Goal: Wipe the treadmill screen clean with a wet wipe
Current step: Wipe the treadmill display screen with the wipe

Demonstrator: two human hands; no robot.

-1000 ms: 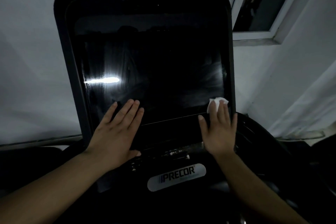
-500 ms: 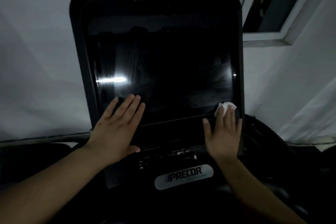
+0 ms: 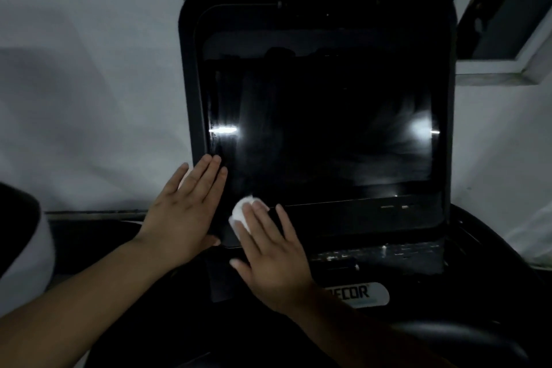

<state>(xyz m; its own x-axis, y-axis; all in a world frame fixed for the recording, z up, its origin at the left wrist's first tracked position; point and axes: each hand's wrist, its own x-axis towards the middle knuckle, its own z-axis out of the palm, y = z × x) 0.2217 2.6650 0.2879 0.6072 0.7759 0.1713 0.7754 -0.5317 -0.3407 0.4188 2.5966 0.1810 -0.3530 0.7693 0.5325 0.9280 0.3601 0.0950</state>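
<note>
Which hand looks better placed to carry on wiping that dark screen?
The right hand: its flat fingers press the crumpled white wet wipe at the black glossy treadmill screen's lower left corner. The left hand holds nothing, resting on the frame.

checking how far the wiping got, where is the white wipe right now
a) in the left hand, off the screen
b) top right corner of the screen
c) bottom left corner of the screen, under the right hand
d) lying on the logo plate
c: the white wipe sits under the flat fingers of the right hand at the screen's lower left corner, beside the left hand.
</note>
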